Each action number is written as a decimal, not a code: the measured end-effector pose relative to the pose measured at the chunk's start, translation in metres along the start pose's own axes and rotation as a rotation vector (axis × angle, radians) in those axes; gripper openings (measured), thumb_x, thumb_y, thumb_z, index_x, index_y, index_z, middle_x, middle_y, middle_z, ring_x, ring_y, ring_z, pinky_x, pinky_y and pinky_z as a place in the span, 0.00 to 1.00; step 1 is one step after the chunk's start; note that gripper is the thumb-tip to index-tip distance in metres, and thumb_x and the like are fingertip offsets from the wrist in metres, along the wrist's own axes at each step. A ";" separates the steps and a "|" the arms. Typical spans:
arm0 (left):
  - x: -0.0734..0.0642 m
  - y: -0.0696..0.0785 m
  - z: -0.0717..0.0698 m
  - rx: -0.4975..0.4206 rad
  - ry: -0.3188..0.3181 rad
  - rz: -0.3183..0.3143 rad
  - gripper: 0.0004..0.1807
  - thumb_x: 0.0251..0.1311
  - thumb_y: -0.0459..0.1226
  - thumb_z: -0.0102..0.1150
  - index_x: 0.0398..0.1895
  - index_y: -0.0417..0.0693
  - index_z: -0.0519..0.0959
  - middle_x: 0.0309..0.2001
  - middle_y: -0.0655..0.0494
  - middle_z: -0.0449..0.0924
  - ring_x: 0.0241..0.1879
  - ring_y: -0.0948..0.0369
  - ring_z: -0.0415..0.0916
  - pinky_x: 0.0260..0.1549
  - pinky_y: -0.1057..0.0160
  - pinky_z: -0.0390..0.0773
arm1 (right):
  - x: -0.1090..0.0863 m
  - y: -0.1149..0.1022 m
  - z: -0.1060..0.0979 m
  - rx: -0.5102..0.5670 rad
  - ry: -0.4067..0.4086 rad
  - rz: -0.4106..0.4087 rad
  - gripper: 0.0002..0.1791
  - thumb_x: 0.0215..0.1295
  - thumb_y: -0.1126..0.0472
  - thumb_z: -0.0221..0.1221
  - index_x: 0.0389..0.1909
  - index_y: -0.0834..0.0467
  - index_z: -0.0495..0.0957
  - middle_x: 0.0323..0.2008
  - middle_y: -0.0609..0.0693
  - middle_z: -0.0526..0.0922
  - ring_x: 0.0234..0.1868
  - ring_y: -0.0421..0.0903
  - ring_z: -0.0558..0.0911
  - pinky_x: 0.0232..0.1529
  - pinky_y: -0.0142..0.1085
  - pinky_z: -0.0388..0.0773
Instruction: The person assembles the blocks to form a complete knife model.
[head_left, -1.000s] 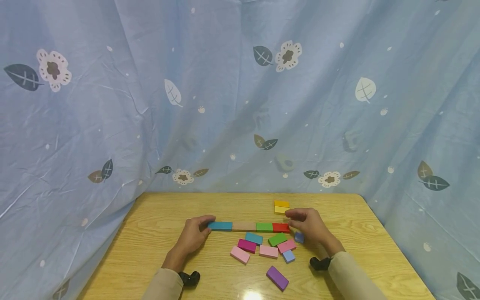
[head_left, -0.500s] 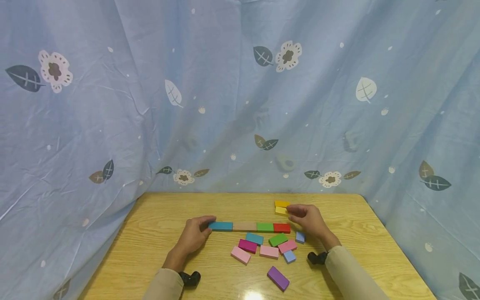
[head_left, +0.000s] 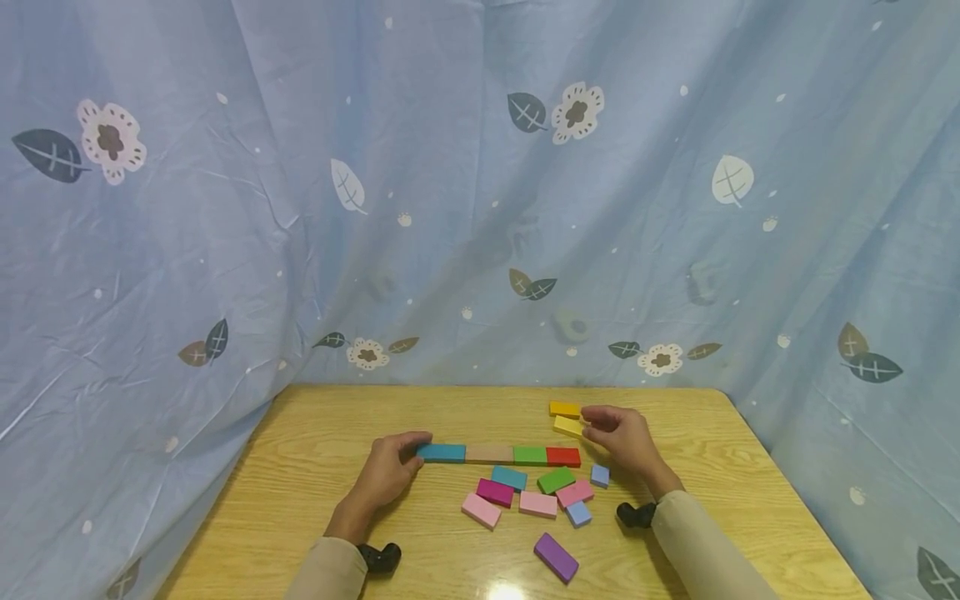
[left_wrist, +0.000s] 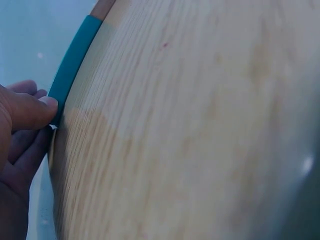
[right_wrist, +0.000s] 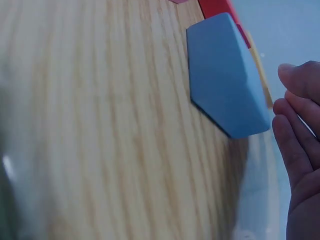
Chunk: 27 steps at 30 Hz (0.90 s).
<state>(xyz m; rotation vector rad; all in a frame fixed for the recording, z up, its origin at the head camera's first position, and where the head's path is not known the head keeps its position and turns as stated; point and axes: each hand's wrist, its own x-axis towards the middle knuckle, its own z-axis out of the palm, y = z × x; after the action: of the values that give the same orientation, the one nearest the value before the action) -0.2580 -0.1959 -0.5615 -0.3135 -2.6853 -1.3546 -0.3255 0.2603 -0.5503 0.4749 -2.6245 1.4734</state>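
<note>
My left hand (head_left: 390, 468) pinches the left end of a long blue block (head_left: 442, 453), thumb in front and fingers behind; the left wrist view shows this grip on the blue block (left_wrist: 75, 65). That block starts a straight row continuing with a plain wood block (head_left: 489, 454), a green block (head_left: 530, 455) and a red block (head_left: 563, 457). Behind the row's right end, my right hand (head_left: 626, 437) has thumb and fingers apart, thumb tip right at the end of a yellow block (head_left: 567, 427). An orange block (head_left: 565, 409) lies just beyond the yellow one, at a slight angle to it.
Several loose blocks lie in front of the row, including a magenta block (head_left: 495, 492), a pink block (head_left: 537, 504) and a second green block (head_left: 556, 480). A small light blue block (head_left: 600, 476) sits below my right hand. Nearest lies a purple block (head_left: 556, 557). A curtain (head_left: 480, 250) hangs behind the table.
My right hand has moved back from the red block's end to the yellow block, then slightly right. The yellow block has turned and parted from the orange one. My left hand stays put.
</note>
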 end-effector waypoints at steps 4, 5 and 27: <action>0.000 0.000 0.001 0.003 -0.004 -0.005 0.24 0.67 0.22 0.68 0.65 0.44 0.87 0.64 0.49 0.88 0.70 0.44 0.81 0.71 0.41 0.80 | 0.002 0.002 0.004 -0.027 -0.021 0.041 0.21 0.68 0.68 0.74 0.61 0.64 0.87 0.56 0.61 0.91 0.55 0.55 0.92 0.54 0.26 0.87; -0.001 0.000 0.001 0.005 -0.005 -0.005 0.24 0.67 0.22 0.68 0.65 0.44 0.87 0.64 0.49 0.88 0.70 0.44 0.81 0.71 0.41 0.80 | 0.002 0.003 0.005 -0.033 -0.026 0.046 0.21 0.68 0.68 0.74 0.61 0.63 0.88 0.57 0.61 0.91 0.56 0.55 0.91 0.55 0.28 0.88; -0.001 0.001 0.000 -0.001 0.000 0.001 0.24 0.67 0.21 0.68 0.65 0.43 0.87 0.63 0.49 0.89 0.70 0.44 0.82 0.71 0.41 0.80 | -0.047 0.016 -0.041 -0.025 0.023 0.029 0.20 0.72 0.65 0.72 0.62 0.63 0.87 0.57 0.61 0.91 0.54 0.48 0.92 0.50 0.25 0.88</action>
<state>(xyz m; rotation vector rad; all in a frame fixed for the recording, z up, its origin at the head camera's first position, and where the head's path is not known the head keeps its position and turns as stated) -0.2572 -0.1956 -0.5607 -0.3143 -2.6843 -1.3559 -0.2890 0.3128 -0.5525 0.4172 -2.6392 1.4438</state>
